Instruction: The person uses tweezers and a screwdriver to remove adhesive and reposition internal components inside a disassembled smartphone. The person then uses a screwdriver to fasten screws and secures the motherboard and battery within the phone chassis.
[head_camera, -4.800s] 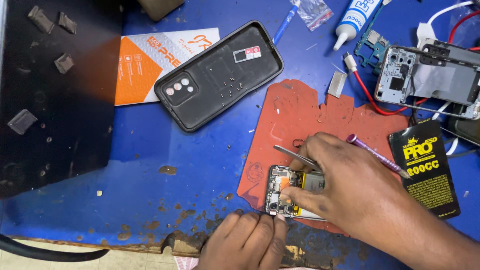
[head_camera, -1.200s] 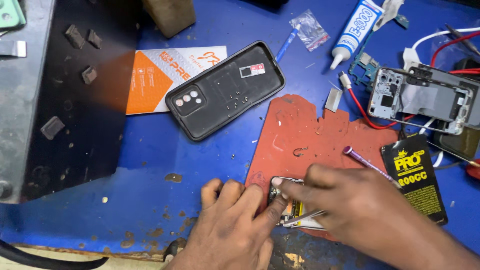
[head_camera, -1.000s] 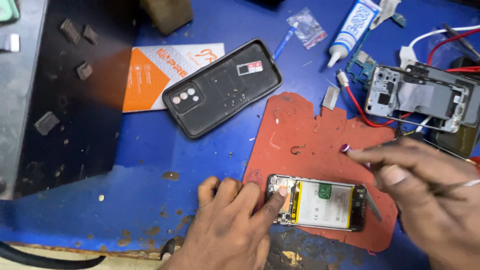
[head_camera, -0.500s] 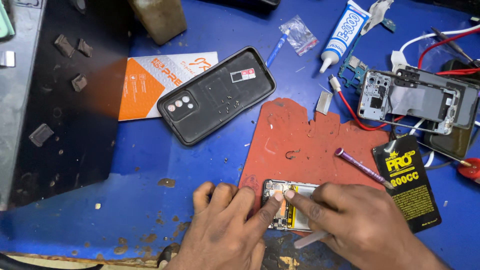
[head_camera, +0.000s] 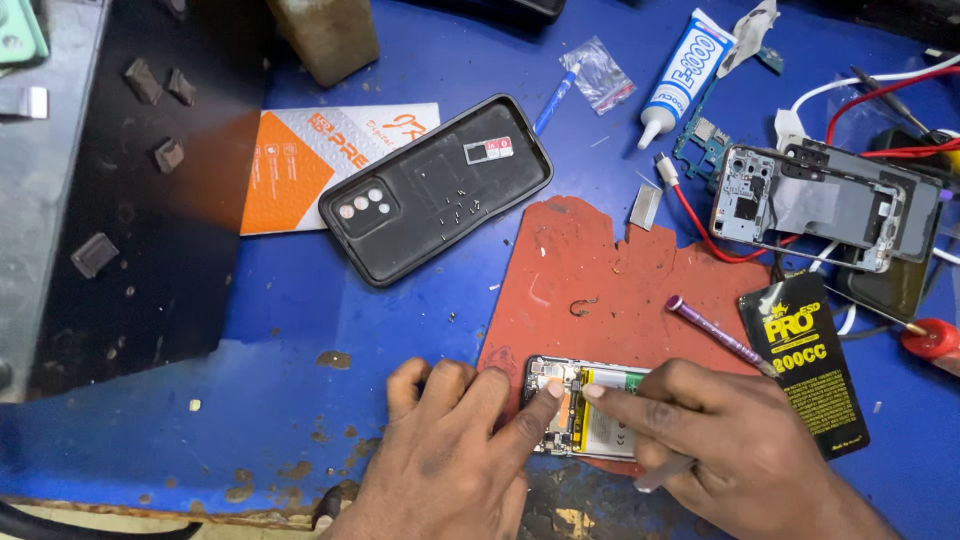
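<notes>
opened phone (head_camera: 590, 420): flat rectangle, bare circuit parts and pale battery showing, lying on worn red rubber mat (head_camera: 610, 290). left hand (head_camera: 450, 460) and right hand (head_camera: 730, 450): forefingers pressed together-tipped onto its top edge, other fingers curled.

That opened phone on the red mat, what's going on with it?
A person works on the opened phone lying on the red mat. The left hand steadies its end with a fingertip, and the right hand presses a finger onto its inside. A black back cover lies apart on the blue table.
</notes>
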